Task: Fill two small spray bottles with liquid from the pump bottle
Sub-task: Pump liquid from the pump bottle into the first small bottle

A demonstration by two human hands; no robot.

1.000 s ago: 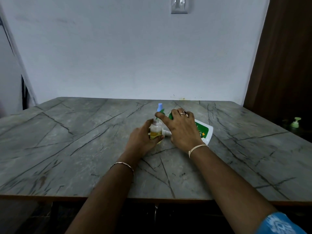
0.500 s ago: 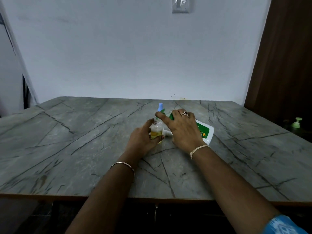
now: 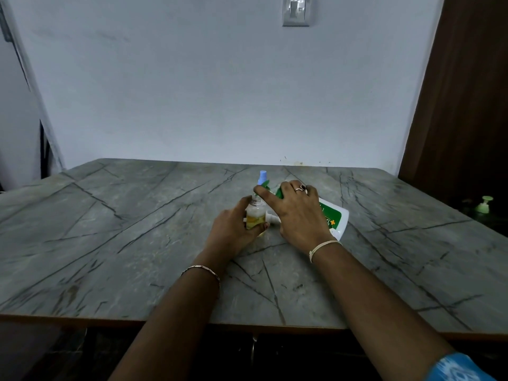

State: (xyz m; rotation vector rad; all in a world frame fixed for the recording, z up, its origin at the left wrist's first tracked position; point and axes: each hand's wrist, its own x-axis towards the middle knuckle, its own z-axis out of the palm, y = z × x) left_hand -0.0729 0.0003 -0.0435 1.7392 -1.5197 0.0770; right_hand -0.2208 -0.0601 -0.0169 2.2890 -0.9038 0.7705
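Where the two hands meet at mid-frame on the grey-veined bench (image 3: 137,229), the left hand (image 3: 233,229) wraps closely round a small spray bottle (image 3: 255,215), upright, with yellow liquid in its lower part. Right hand (image 3: 297,213) curls over the pump bottle (image 3: 334,218), white with a green label, lying on its side just right of centre; its index finger reaches to the small bottle's neck. Second spray bottle (image 3: 262,177): only the blue cap shows behind. Pump head mostly hidden under the right hand.
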